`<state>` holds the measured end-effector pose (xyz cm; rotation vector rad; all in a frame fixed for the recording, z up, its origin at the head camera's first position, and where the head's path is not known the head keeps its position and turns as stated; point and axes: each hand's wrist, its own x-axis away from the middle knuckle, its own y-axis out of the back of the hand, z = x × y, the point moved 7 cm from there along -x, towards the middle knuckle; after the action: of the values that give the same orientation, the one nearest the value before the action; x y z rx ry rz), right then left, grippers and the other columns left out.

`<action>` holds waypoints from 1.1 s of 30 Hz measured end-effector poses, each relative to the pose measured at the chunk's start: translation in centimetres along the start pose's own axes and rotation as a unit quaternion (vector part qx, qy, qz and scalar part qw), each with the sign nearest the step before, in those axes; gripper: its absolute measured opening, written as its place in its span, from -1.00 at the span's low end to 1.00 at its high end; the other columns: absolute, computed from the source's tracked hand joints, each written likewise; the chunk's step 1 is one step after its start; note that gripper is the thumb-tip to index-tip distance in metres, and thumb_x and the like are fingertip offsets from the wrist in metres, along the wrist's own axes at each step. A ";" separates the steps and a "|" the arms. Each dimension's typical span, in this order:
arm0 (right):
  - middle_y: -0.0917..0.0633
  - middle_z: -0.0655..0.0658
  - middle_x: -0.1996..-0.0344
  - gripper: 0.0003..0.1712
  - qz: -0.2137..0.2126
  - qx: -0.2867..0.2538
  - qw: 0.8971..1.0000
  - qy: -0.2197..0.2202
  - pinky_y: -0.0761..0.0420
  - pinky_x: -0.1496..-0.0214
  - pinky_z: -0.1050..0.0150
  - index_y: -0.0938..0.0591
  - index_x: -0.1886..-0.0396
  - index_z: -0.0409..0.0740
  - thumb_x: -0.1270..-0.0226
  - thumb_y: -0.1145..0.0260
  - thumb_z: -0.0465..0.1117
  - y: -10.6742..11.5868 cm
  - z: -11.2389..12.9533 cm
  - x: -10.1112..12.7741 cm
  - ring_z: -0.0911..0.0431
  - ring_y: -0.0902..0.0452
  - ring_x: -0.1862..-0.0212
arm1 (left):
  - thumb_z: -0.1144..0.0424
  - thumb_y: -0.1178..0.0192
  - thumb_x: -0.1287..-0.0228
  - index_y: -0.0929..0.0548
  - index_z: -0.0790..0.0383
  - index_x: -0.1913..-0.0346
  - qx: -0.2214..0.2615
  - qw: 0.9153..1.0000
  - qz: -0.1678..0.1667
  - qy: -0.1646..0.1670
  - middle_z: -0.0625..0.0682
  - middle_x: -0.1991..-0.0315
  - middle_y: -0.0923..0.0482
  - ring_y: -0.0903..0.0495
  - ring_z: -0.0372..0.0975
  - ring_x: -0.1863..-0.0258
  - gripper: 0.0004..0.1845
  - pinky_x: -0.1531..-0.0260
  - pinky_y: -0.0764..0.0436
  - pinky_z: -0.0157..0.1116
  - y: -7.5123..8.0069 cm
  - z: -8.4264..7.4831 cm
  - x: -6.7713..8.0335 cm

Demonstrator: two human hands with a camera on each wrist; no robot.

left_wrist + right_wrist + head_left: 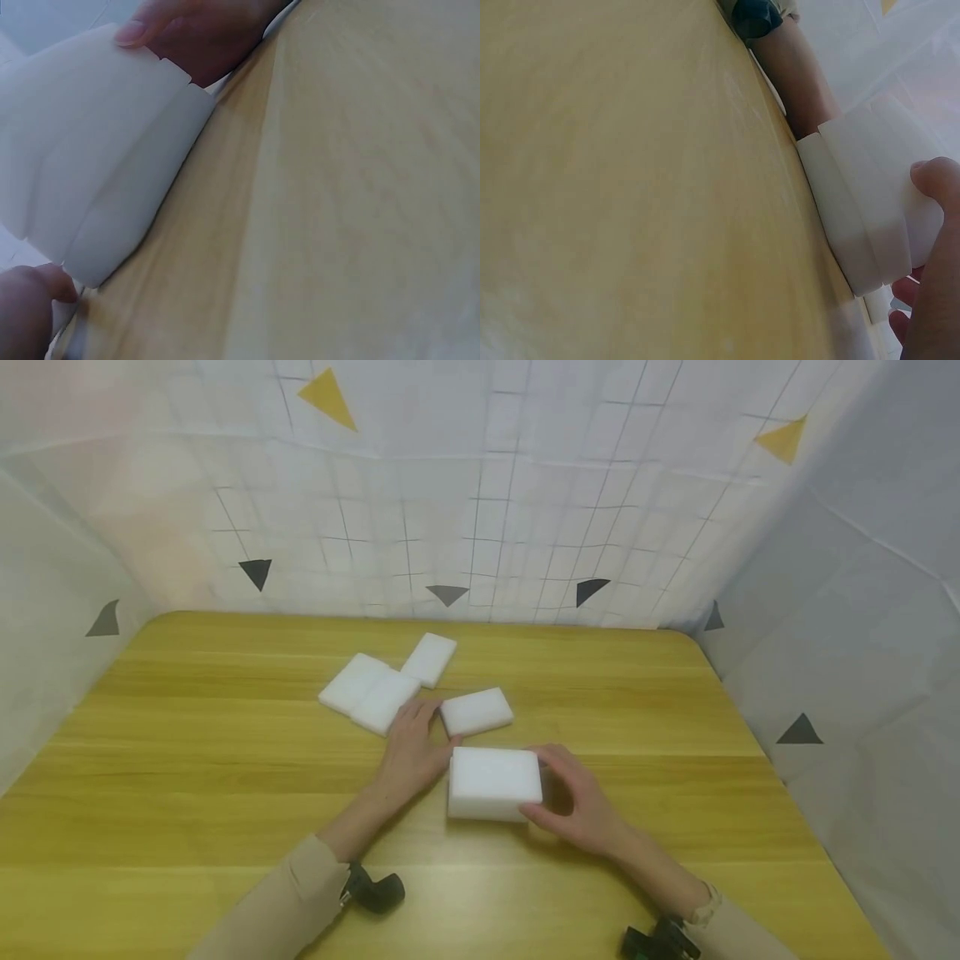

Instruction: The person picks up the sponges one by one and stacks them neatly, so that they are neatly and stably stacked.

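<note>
Head view shows your stack of white foam blocks (495,783) standing on the wooden table (187,760), just in front of you and near its middle. Your right hand (581,802) grips the stack's right end, thumb on the near face and fingers curled over the far edge, which appears to keep the layers aligned. Your left hand (411,752) lies with relaxed, straight fingers against the stack's left end, apparently squaring it. Left wrist view shows the stack (97,172) as several layers, slightly stepped. Four loose blocks (390,689) lie flat beyond, within reach.
</note>
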<state>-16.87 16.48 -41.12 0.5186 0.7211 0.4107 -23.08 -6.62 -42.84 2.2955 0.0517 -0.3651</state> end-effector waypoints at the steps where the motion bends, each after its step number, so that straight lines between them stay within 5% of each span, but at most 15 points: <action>1: -0.61 -0.08 -0.13 -0.26 -0.001 0.000 1.000 0.002 -0.46 -0.23 0.37 -0.50 -0.30 -0.08 -0.06 -0.53 -0.24 0.0 0.0 0.0 0.11 -0.50 -0.12 | 0.12 -0.40 -0.15 -0.53 0.34 -0.24 0.006 1.000 0.000 0.003 0.19 -0.15 -0.53 -0.44 0.03 -0.22 -0.38 -0.34 -0.40 -0.05 0.0 0.0 0.0; 20: -0.61 -0.09 -0.14 -0.28 -0.001 0.004 1.000 0.011 -0.47 -0.26 0.37 -0.50 -0.31 -0.10 -0.11 -0.52 -0.19 0.5 0.3 0.1 0.09 -0.51 -0.13 | 0.22 -0.47 -0.01 -0.60 0.27 -0.14 0.118 0.991 -0.063 0.005 0.12 -0.04 -0.60 -0.60 -0.02 -0.07 -0.42 -0.15 -0.62 -0.09 0.8 -0.1 0.4; 28: -0.63 -0.13 -0.12 -0.30 -0.014 0.008 0.999 0.031 -0.49 -0.24 0.35 -0.51 -0.29 -0.14 -0.14 -0.52 -0.12 0.0 0.7 0.3 0.08 -0.53 -0.10 | 0.24 -0.46 0.05 -0.62 0.16 -0.11 0.179 0.980 -0.088 0.007 0.04 0.01 -0.63 -0.59 -0.06 -0.05 -0.45 -0.11 -0.61 -0.04 2.2 0.9 2.5; 33: -0.62 -0.16 -0.11 -0.31 -0.023 0.003 0.999 0.046 -0.48 -0.24 0.36 -0.51 -0.28 -0.18 -0.19 -0.50 -0.06 0.1 0.8 0.0 0.06 -0.51 -0.10 | 0.31 -0.45 0.08 -0.62 0.19 -0.10 0.188 0.974 -0.124 -0.035 0.05 0.03 -0.63 -0.58 -0.06 -0.02 -0.44 -0.08 -0.60 -0.04 3.7 0.7 3.7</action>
<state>-16.35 16.31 -40.59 0.4914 0.8216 0.3921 -19.16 -9.88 -41.67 2.6561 0.2541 -0.6300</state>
